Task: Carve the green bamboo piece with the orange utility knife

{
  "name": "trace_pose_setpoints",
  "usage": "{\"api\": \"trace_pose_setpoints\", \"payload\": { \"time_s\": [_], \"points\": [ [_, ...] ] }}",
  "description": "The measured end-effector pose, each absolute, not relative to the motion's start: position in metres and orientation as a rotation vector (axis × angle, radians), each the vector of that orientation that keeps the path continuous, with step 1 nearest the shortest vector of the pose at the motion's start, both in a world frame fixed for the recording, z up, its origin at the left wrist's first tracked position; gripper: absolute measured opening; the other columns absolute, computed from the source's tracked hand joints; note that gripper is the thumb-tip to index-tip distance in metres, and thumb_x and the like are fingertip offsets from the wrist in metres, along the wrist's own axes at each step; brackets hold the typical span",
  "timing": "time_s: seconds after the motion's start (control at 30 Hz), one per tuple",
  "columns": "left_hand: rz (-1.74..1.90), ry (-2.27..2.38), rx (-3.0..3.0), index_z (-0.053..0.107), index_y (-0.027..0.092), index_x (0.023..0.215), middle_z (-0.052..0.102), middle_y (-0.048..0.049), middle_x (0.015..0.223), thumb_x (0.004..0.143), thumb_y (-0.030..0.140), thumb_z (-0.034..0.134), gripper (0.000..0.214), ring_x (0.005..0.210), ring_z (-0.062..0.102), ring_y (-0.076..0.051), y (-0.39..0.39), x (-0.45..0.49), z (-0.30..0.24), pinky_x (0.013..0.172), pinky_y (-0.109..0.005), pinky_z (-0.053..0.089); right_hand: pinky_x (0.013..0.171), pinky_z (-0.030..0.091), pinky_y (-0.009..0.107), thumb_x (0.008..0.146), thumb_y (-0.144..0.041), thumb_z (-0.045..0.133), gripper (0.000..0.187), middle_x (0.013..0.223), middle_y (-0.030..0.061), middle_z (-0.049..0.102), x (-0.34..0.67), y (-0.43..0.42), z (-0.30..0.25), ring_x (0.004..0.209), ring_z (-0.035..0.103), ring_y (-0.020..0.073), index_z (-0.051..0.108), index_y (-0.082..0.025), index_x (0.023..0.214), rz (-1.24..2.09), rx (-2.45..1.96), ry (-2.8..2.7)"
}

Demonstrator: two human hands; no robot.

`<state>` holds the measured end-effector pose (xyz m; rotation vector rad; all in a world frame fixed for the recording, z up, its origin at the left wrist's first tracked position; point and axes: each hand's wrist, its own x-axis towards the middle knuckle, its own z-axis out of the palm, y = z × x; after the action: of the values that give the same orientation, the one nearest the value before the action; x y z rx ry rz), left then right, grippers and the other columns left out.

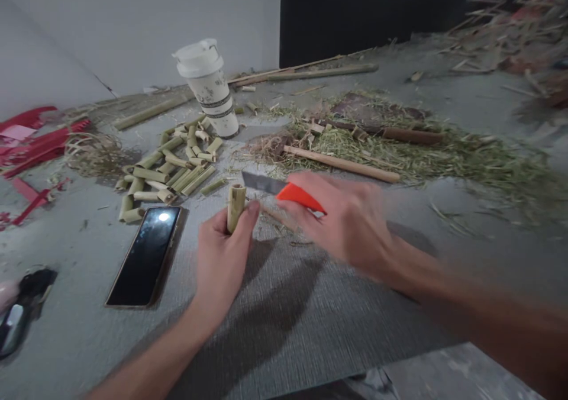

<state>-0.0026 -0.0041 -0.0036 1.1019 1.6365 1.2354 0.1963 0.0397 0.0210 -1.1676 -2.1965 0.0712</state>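
Observation:
My left hand point(225, 249) is closed round a short, hollow green stem piece point(236, 206), held upright with its open end up. In my right hand point(344, 213) is a utility knife point(298, 196) with an orange handle, gripped with its blade point(261, 182) pointing left. The blade's tip lies just above and to the right of the stem's top; a small gap seems to part them. My right hand is slightly blurred. Left of the stem lies a pile of similar cut stem pieces point(189, 178).
A phone point(144, 258) lies left of my left hand. Behind the pile stands a lidded paper cup point(208, 89). A wooden-handled tool point(341, 162) rests among green shavings point(465, 157). Red plastic parts point(38, 145) lie at far left. The table's edge point(368, 370) runs along the lower right.

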Motion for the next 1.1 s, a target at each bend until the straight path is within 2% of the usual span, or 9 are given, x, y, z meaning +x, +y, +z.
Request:
{"api": "trace_pose_setpoints", "payload": {
  "time_s": [0.13, 0.27, 0.37, 0.5, 0.6, 0.7, 0.8, 0.93, 1.1],
  "points": [
    [1.24, 1.607, 1.073, 0.042, 0.022, 0.069, 0.034, 0.0056, 0.059, 0.094, 0.059, 0.079, 0.058, 0.053, 0.028, -0.01, -0.003, -0.002, -0.006, 0.047, -0.028, 0.021, 0.063, 0.036, 0.032, 0.111, -0.047, 0.06, 0.028, 0.089, 0.0048, 0.079, 0.201, 0.048, 0.018, 0.07, 0.065, 0.0173, 0.072, -0.022, 0.108, 0.083, -1.202, -2.112],
    [1.246, 1.536, 1.182, 0.059, 0.022, 0.087, 0.043, 0.0049, 0.069, 0.099, 0.047, 0.076, 0.033, 0.061, 0.038, -0.011, 0.002, -0.005, -0.004, 0.054, -0.026, 0.032, 0.063, 0.034, 0.031, 0.11, -0.048, 0.059, 0.028, 0.089, 0.0038, 0.078, 0.203, 0.052, 0.008, 0.069, 0.062, 0.017, 0.069, -0.022, 0.111, 0.159, -1.141, -2.188],
    [1.271, 1.447, 1.204, 0.061, 0.023, 0.097, 0.05, 0.0044, 0.076, 0.1, 0.038, 0.076, 0.021, 0.064, 0.045, -0.01, 0.005, -0.005, -0.003, 0.058, -0.025, 0.039, 0.063, 0.031, 0.031, 0.111, -0.043, 0.054, 0.027, 0.089, 0.005, 0.076, 0.202, 0.053, 0.003, 0.069, 0.06, 0.0173, 0.067, -0.02, 0.11, 0.202, -1.097, -2.28],
    [1.309, 1.243, 1.083, 0.058, 0.026, 0.106, 0.053, 0.0051, 0.082, 0.095, 0.03, 0.079, 0.023, 0.062, 0.048, -0.009, 0.004, -0.003, -0.004, 0.054, -0.023, 0.042, 0.062, 0.027, 0.031, 0.11, -0.043, 0.055, 0.026, 0.091, 0.0046, 0.077, 0.201, 0.055, 0.003, 0.071, 0.06, 0.0181, 0.068, -0.021, 0.111, 0.244, -1.096, -2.367],
    [1.273, 1.156, 1.015, 0.058, 0.027, 0.112, 0.051, 0.0066, 0.077, 0.096, 0.029, 0.079, 0.026, 0.059, 0.044, -0.009, 0.002, -0.002, -0.004, 0.051, -0.02, 0.039, 0.062, 0.026, 0.031, 0.11, -0.05, 0.056, 0.03, 0.094, 0.0044, 0.078, 0.201, 0.055, 0.004, 0.073, 0.061, 0.018, 0.068, -0.022, 0.108, 0.284, -1.039, -2.409],
    [1.224, 1.164, 1.022, 0.059, 0.029, 0.118, 0.047, 0.0079, 0.071, 0.097, 0.031, 0.079, 0.029, 0.057, 0.042, -0.009, 0.002, -0.004, -0.005, 0.049, -0.019, 0.037, 0.062, 0.025, 0.031, 0.108, -0.045, 0.059, 0.025, 0.091, 0.0027, 0.077, 0.2, 0.055, 0.005, 0.072, 0.06, 0.0172, 0.068, -0.022, 0.104, 0.324, -0.996, -2.454],
    [1.204, 1.175, 1.053, 0.061, 0.03, 0.118, 0.048, 0.0075, 0.072, 0.098, 0.033, 0.08, 0.028, 0.057, 0.042, -0.009, 0.001, -0.005, -0.007, 0.048, -0.019, 0.037, 0.062, 0.025, 0.031, 0.107, -0.042, 0.06, 0.022, 0.089, 0.0021, 0.076, 0.2, 0.054, 0.005, 0.071, 0.059, 0.0169, 0.068, -0.022, 0.102, 0.335, -0.988, -2.464],
    [1.206, 1.179, 1.088, 0.061, 0.029, 0.114, 0.046, 0.0078, 0.07, 0.102, 0.039, 0.077, 0.022, 0.056, 0.041, -0.009, 0.002, -0.004, -0.009, 0.048, -0.02, 0.037, 0.063, 0.026, 0.032, 0.111, -0.047, 0.053, 0.031, 0.089, 0.004, 0.075, 0.202, 0.055, 0.004, 0.072, 0.059, 0.0172, 0.068, -0.021, 0.103, 0.316, -0.963, -2.42],
    [1.224, 1.257, 1.155, 0.053, 0.024, 0.091, 0.042, 0.0084, 0.064, 0.101, 0.045, 0.077, 0.034, 0.053, 0.036, -0.008, 0.002, -0.002, -0.007, 0.045, -0.02, 0.032, 0.063, 0.028, 0.032, 0.114, -0.051, 0.05, 0.038, 0.09, 0.0046, 0.077, 0.203, 0.053, 0.003, 0.071, 0.06, 0.0164, 0.07, -0.021, 0.103, 0.253, -0.937, -2.355]
  ]
}}
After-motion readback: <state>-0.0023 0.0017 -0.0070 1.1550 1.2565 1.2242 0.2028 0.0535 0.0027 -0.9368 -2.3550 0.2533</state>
